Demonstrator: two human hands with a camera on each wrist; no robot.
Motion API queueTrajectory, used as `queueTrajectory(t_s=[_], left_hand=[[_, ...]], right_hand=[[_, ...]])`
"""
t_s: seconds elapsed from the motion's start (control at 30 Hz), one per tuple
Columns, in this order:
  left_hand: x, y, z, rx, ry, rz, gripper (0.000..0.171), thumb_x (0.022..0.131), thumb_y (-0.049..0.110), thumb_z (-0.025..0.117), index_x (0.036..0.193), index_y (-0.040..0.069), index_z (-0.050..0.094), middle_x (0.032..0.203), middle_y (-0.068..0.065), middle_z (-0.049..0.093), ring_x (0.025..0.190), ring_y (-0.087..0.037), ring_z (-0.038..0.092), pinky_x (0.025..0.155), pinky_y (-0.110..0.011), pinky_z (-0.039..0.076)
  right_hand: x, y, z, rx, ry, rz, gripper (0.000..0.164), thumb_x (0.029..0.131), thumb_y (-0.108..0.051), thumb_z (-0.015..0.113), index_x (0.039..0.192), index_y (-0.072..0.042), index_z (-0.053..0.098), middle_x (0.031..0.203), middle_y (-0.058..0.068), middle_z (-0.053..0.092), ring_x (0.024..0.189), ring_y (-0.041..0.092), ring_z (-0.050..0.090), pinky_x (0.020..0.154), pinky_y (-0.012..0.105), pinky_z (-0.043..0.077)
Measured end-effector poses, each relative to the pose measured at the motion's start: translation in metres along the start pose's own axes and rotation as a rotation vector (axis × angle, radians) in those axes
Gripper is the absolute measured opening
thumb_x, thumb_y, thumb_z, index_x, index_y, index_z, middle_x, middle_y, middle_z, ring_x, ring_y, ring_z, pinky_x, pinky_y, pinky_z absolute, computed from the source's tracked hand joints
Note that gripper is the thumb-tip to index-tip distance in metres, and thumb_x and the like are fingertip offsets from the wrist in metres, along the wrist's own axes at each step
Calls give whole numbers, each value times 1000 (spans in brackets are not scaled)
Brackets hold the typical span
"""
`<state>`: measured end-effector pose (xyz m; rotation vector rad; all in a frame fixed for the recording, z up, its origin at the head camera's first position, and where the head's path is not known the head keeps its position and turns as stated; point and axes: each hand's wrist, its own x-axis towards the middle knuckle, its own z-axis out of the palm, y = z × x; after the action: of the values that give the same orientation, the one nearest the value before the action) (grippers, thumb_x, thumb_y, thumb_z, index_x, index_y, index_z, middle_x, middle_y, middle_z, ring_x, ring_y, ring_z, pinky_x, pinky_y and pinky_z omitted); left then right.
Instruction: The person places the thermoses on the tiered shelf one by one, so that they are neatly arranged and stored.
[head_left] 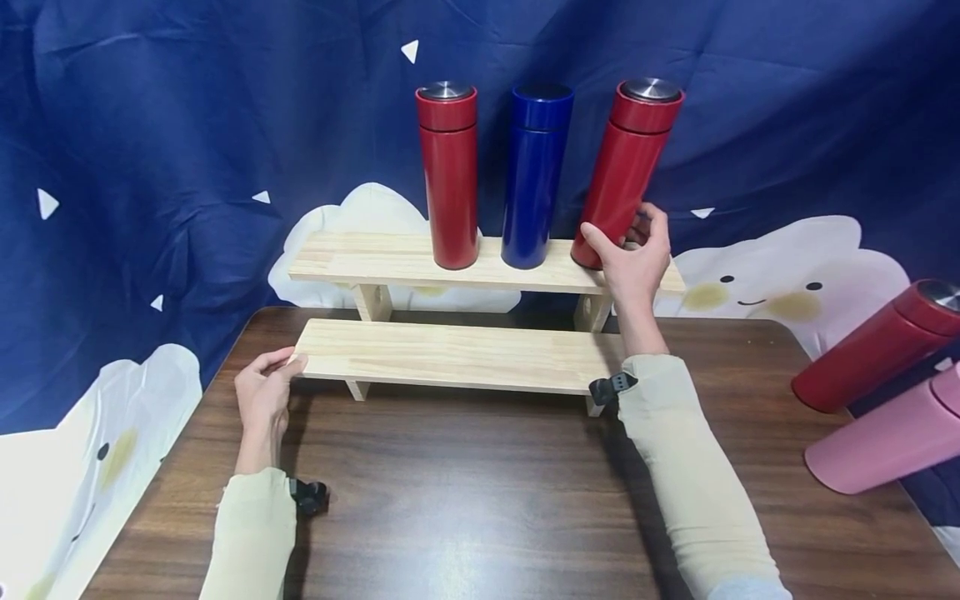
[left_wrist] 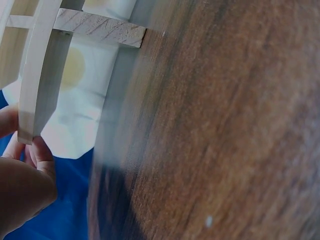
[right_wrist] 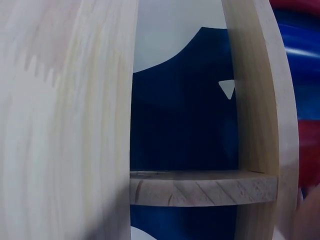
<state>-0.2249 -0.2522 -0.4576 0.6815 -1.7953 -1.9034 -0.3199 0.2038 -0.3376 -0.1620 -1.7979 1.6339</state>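
A two-tier wooden rack [head_left: 457, 354] stands on the table. My left hand [head_left: 262, 400] pinches the left end of its lower board, thumb on one face and fingers on the other in the left wrist view. On the upper board [head_left: 352, 254], my right hand [head_left: 636, 258] grips the lower part of a red thermos [head_left: 626, 171], which leans to the right at the top. To its left stand a blue thermos [head_left: 534, 183] and another red thermos [head_left: 452, 183]. Only a blurred edge of my right hand [right_wrist: 307, 217] shows in the right wrist view.
At the table's right side are a further red thermos [head_left: 873, 350] and a pink thermos [head_left: 881, 437]. A dark blue curtain [head_left: 187, 125] with white cloud shapes hangs behind the brown wooden table [head_left: 450, 483].
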Motion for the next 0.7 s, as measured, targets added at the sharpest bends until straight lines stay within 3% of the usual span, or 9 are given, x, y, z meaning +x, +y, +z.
queueTrajectory(t_s=[0.27,0.53,0.7], left_hand=[[-1,0,0,-1,5,-1,33,80,-7,78,112,-10,70,81,3,65,74,-8,62,70,-19,54],[-1,0,0,-1,6,-10,32,80,-8,79,111,-9,72,81,4,65,75,-8,61,69,-17,53],[0,0,0,-49,15,-11,27,79,-11,78,106,-7,74,80,2,65,73,-8,62,67,-18,53]], right_hand=[[0,2,-2,-51,-60,-3,73,75,-33,89,136,-15,54,125,7,61,106,17,58,88,25,48],[0,5,-3,-66,-64,-34,74,75,-34,89,136,-14,53,124,8,62,106,17,59,88,26,50],[-1,5,-2,-56,-78,-59,74,76,-35,88,138,-14,52,124,8,61,107,17,59,88,28,51]])
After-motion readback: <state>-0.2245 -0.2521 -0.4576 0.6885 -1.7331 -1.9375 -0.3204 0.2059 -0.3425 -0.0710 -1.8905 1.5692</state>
